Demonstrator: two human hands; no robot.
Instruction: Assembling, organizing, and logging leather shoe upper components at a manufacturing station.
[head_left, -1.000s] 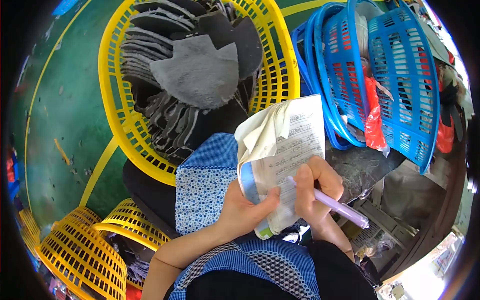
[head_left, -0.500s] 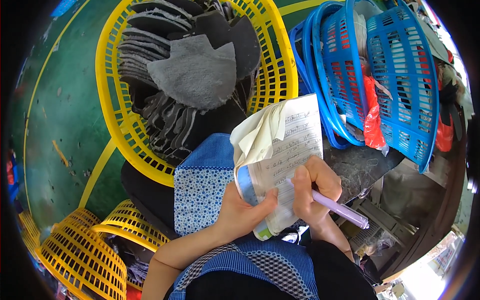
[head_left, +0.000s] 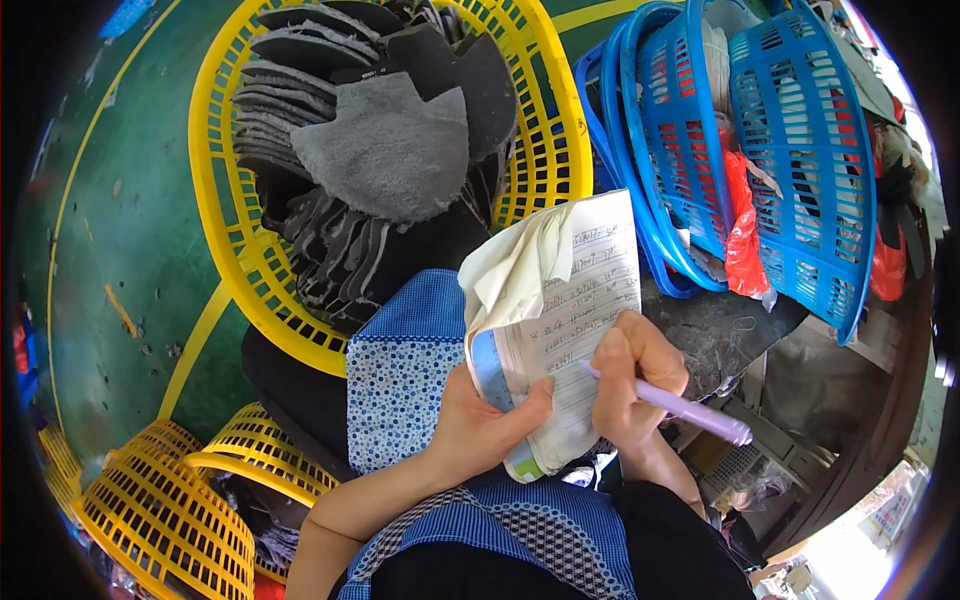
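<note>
My left hand (head_left: pixel 490 418) grips the lower left edge of a notebook (head_left: pixel 590 290), its thumb pressed on the page. Handwritten lines cover the lined paper, and the upper left pages are curled and creased. In my right hand (head_left: pixel 637 378) is a light purple pen (head_left: pixel 695 411), its tip at the page just below the last written line. Under the notebook lies a blue floral and checked cloth (head_left: pixel 400 385), over my lap.
A large yellow basket (head_left: pixel 207 190) ahead holds stacks of dark grey fuzzy-faced cut pieces (head_left: pixel 390 150). Blue baskets (head_left: pixel 800 170) with a red plastic bag (head_left: pixel 742 235) stand at right. More yellow baskets (head_left: pixel 180 510) are at lower left, on green floor (head_left: pixel 130 230).
My right hand has shifted slightly right and down with the pen, whose tip now sits a little farther right on the page. The left hand still holds the notebook.
</note>
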